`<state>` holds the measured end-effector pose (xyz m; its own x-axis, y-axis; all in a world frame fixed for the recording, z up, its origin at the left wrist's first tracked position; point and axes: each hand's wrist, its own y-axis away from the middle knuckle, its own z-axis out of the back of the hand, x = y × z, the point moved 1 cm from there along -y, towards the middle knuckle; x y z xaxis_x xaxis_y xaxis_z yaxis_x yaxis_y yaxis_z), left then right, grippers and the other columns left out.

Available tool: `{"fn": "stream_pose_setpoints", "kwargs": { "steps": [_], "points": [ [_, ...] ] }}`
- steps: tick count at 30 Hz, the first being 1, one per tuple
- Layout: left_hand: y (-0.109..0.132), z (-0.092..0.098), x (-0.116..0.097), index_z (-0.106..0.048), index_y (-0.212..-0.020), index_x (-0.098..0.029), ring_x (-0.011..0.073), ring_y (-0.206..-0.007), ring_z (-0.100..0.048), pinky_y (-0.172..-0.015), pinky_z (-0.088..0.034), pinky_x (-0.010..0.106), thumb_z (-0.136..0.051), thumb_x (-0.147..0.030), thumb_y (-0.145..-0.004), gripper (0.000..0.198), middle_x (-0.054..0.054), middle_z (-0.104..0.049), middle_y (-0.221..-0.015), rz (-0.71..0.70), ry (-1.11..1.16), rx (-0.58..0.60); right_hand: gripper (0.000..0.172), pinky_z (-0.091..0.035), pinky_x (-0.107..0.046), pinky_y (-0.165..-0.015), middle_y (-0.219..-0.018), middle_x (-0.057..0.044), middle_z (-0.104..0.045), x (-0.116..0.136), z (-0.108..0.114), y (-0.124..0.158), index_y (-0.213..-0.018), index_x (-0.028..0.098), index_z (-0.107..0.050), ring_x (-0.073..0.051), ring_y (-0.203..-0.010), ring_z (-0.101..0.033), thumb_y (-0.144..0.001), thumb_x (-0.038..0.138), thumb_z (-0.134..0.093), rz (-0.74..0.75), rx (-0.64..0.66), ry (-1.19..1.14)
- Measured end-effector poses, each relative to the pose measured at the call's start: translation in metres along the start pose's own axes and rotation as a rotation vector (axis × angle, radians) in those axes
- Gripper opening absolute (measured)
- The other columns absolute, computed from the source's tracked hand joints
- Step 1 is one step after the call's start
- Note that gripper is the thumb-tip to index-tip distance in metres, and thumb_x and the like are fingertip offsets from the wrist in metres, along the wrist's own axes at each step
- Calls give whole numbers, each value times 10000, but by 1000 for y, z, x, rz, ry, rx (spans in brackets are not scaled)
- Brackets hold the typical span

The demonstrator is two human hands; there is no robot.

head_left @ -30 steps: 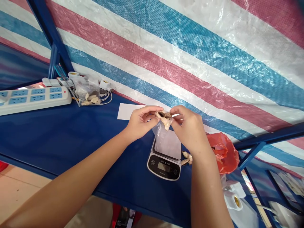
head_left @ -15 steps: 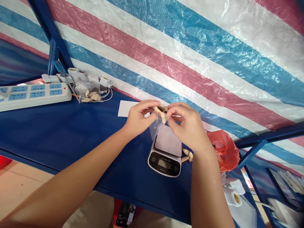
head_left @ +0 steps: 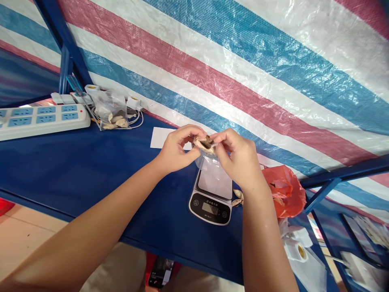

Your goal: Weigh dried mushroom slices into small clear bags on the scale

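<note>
My left hand (head_left: 184,147) pinches the left side of a small clear plastic bag (head_left: 209,162). On the other side of its mouth, my right hand (head_left: 234,156) grips with thumb and fingers. Pale brown dried pieces (head_left: 205,144), like dried mushroom, sit at the bag's mouth between my fingertips. Below the bag is a kitchen scale (head_left: 210,207) with a white plate and a black front panel; its digits are too blurred to read. A few more dried pieces (head_left: 238,198) lie right of the scale, partly behind my right forearm.
A white power strip (head_left: 42,121) lies at the left, beside a clear bag of dried pieces (head_left: 117,121) and white cables. White paper (head_left: 159,138) lies behind my left hand. A red plastic bag (head_left: 285,190) and white lamp holders (head_left: 299,249) are at the right. Striped sheeting hangs behind.
The bag and dried pieces have turned between my hands; the bag now hangs over the scale plate rather than at its left. My right hand has shifted slightly left.
</note>
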<state>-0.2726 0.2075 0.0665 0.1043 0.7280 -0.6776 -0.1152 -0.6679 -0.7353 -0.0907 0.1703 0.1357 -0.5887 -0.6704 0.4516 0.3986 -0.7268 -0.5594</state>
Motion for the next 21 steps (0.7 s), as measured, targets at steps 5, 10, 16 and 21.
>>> {"fn": "stream_pose_setpoints", "kwargs": {
  "steps": [5, 10, 16, 21],
  "points": [
    [-1, 2, -1, -699, -1047, -194, 189, -963, -691, -825, -581, 318, -687, -190, -794, 254, 92, -719, -1068, 11, -12, 139, 146, -563, -349, -805, -1091, -43, -752, -1, 0, 0, -965, 246, -560, -197, -940, -738, -946, 102, -542, -30, 28, -190],
    [-2, 6, -9, -704, -998, -192, 176, -886, -661, -817, -531, 323, -628, -125, -780, 241, 58, -722, -958, -72, -173, 232, 168, -571, -359, -797, -1054, -36, -750, -2, -1, 0, -956, 244, -584, -203, -944, -737, -932, 84, -537, -9, 4, -130],
    [-5, 14, -15, -676, -994, -198, 190, -845, -640, -806, -504, 349, -552, -159, -831, 209, 56, -723, -908, -144, -295, 335, 186, -578, -378, -848, -1058, -30, -746, 0, -5, -1, -938, 250, -597, -206, -984, -734, -930, 76, -530, 24, -4, -158],
    [-3, 18, -15, -613, -1117, -203, 178, -849, -637, -768, -508, 327, -566, -167, -839, 284, 58, -723, -1023, -162, -361, 223, 173, -571, -353, -825, -990, -13, -740, 2, 0, 0, -908, 244, -601, -192, -923, -728, -912, 77, -557, -12, 0, -140]
  ]
}}
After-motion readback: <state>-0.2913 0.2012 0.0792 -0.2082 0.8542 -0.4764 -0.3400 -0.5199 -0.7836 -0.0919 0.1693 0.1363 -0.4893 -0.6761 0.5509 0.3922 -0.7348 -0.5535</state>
